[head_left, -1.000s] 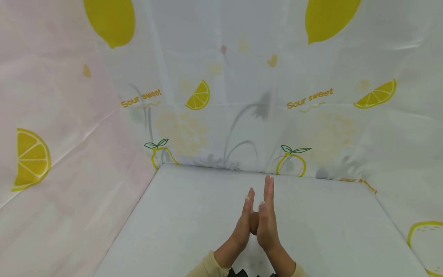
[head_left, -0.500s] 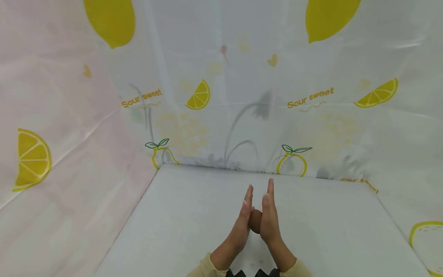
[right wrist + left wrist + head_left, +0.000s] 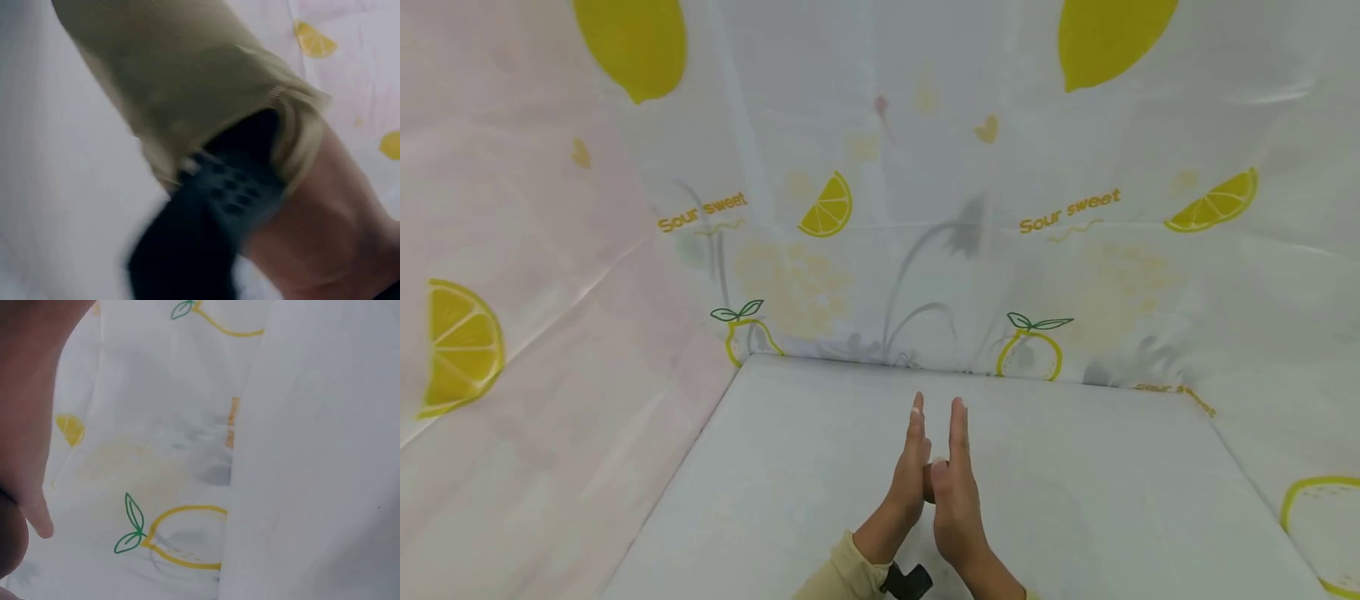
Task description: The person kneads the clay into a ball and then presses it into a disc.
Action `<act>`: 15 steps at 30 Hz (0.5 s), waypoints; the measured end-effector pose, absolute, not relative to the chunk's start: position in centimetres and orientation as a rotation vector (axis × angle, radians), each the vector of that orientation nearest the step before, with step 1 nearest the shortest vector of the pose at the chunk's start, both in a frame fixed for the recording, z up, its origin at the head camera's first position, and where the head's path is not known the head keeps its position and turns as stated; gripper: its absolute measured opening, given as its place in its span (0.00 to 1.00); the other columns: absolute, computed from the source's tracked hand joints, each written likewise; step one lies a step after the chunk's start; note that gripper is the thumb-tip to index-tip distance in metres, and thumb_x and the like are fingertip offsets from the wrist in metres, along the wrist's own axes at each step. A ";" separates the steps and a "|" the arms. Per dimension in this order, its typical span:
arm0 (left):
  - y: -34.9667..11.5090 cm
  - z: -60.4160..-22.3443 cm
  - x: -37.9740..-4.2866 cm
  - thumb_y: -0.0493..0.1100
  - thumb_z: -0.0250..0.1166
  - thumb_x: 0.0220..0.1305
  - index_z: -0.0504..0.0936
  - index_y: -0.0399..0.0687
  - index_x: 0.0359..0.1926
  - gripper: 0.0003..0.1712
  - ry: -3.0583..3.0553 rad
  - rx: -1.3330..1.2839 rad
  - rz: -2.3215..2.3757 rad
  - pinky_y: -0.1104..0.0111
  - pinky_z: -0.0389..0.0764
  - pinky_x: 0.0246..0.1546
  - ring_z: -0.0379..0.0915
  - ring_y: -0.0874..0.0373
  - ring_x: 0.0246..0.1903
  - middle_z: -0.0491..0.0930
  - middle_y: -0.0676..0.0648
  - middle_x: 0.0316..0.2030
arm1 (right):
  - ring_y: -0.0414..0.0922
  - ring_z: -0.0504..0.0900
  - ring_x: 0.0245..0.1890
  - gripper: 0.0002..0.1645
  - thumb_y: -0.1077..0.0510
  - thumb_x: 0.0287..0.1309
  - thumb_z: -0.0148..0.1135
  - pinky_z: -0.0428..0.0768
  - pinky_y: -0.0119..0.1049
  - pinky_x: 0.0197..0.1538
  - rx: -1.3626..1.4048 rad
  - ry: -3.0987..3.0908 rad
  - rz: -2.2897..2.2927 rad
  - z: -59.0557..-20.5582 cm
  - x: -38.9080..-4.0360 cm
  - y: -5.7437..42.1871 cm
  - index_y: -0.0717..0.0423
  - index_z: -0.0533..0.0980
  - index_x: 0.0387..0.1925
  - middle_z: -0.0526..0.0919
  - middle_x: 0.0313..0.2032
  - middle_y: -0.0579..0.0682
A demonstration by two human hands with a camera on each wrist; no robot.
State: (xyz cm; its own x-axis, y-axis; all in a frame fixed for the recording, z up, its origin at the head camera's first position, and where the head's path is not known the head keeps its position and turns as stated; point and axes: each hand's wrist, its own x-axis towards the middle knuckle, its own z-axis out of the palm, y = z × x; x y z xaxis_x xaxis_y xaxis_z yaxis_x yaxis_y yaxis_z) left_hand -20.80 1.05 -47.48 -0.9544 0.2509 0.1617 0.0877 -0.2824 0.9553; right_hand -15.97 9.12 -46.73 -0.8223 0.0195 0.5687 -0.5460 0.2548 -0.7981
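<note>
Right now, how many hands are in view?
2: the left hand and the right hand, on opposite sides of the brown ball, which is partly hidden. No other hands show.

Booth-like work space, lemon-print cloth walls [image 3: 865,275], white tabletop [image 3: 820,450]

Brown rounded lump [image 3: 928,486], partly hidden, between left grip [image 3: 907,482] and right grip [image 3: 958,504].

One brown lump [image 3: 928,485], two sets of fingers [image 3: 914,435] [image 3: 958,437], one tabletop [image 3: 775,483].
</note>
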 end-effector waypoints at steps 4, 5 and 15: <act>1.7 -47.9 -20.1 0.67 0.26 0.79 0.36 0.48 0.82 0.43 1.786 0.468 2.317 0.41 0.30 0.74 0.23 0.46 0.79 0.32 0.46 0.81 | 0.45 0.38 0.80 0.36 0.55 0.79 0.30 0.41 0.24 0.74 0.499 -2.001 1.650 -45.5 -16.7 10.1 0.51 0.37 0.82 0.38 0.81 0.49; 1.9 -47.9 -19.9 0.67 0.25 0.79 0.36 0.49 0.82 0.43 1.779 0.488 2.300 0.42 0.30 0.74 0.23 0.47 0.79 0.32 0.47 0.81 | 0.46 0.37 0.80 0.36 0.54 0.80 0.29 0.41 0.25 0.75 0.497 -1.987 1.673 -45.3 -17.0 10.4 0.51 0.37 0.82 0.38 0.81 0.48; 1.2 -47.1 -19.4 0.69 0.23 0.78 0.25 0.47 0.81 0.45 1.673 0.860 2.233 0.42 0.28 0.74 0.18 0.46 0.79 0.24 0.46 0.80 | 0.47 0.35 0.80 0.35 0.49 0.82 0.28 0.42 0.21 0.72 0.374 -2.010 1.790 -45.7 -19.8 12.9 0.55 0.38 0.82 0.38 0.81 0.50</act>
State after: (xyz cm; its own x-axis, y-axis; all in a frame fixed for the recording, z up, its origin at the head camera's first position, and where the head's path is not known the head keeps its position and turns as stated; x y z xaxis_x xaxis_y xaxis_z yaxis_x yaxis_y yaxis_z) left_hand -19.38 1.24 -47.15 -0.8042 0.5017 0.3187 0.1649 -0.3268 0.9306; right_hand -19.85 12.90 -45.68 -0.8752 0.0766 0.4777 -0.4656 0.1348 -0.8747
